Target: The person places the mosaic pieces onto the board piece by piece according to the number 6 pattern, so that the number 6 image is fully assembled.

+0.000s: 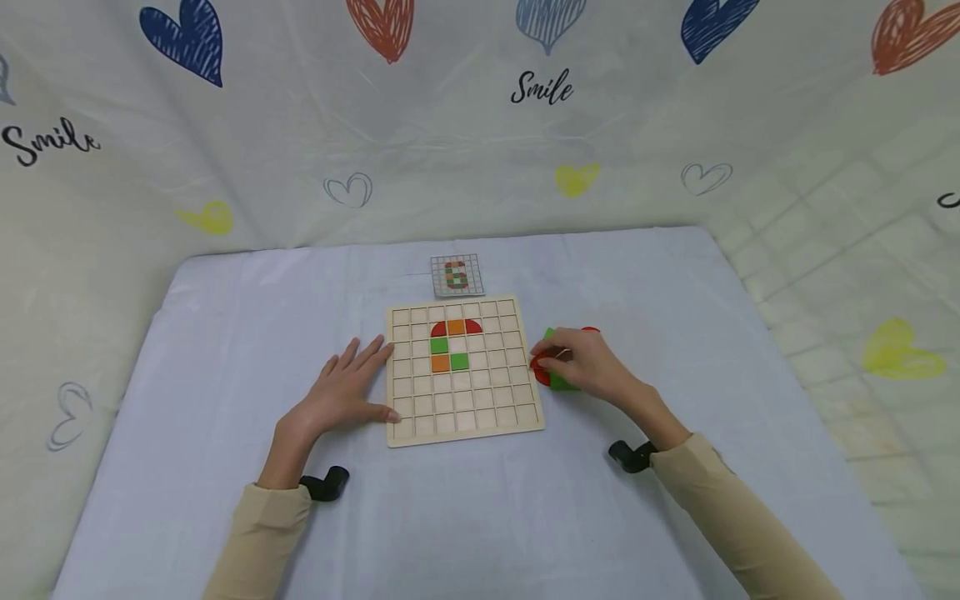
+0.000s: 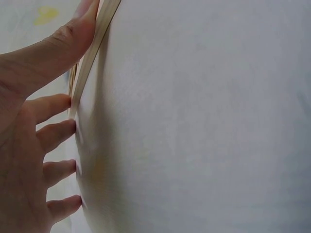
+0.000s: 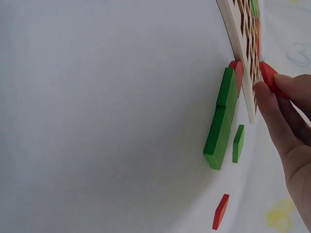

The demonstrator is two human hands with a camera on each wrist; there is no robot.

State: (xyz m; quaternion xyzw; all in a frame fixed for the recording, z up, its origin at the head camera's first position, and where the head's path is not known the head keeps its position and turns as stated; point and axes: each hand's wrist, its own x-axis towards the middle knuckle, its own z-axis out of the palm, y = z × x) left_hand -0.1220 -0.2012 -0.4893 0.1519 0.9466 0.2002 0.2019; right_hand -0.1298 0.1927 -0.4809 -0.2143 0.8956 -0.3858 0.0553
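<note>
A wooden grid board (image 1: 480, 408) lies on the cloth with red, orange and green tiles in its upper middle cells: two red rounded tiles flank an orange tile (image 1: 456, 327), with green and orange squares below. My left hand (image 1: 341, 396) is spread at the board's left edge, fingers straight; its thumb (image 2: 68, 41) touches the board near the lower left corner. Just beyond the board's right edge, my right hand (image 1: 588, 362) pinches a red tile (image 3: 268, 77) between thumb and fingers. Below that hand lie green tiles (image 3: 221, 131) and a red tile (image 3: 236, 73), partly hidden in the head view.
A small pattern card (image 1: 457, 275) with a grid and a coloured figure lies behind the board. A separate green tile (image 3: 238, 143) and another red tile (image 3: 220, 212) lie on the white cloth (image 1: 465, 525) to the right. A printed curtain (image 1: 450, 125) hangs behind the table.
</note>
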